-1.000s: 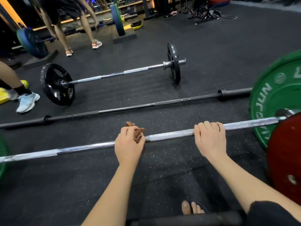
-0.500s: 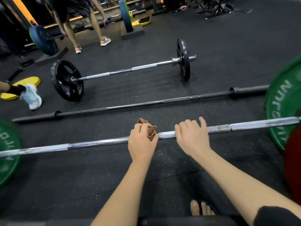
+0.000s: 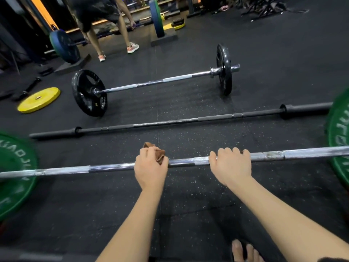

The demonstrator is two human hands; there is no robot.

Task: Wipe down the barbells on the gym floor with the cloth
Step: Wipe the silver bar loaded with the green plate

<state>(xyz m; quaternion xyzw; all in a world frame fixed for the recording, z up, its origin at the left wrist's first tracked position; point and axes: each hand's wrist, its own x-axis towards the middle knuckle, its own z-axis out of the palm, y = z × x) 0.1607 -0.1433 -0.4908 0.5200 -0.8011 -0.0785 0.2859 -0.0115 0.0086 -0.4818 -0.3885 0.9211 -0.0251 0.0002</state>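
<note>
Mid-shaft on the near bar (image 3: 188, 162), our left hand (image 3: 150, 170) clasps the cloth (image 3: 160, 155) round it, our right hand (image 3: 231, 166) grips it bare; the black bar (image 3: 170, 122) and plated bar (image 3: 170, 80) probably remain.

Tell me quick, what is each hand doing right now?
Left hand: closed, gripping the brown cloth against the silver barbell.
Right hand: closed, fingers curled over the same bar, no cloth.
</note>
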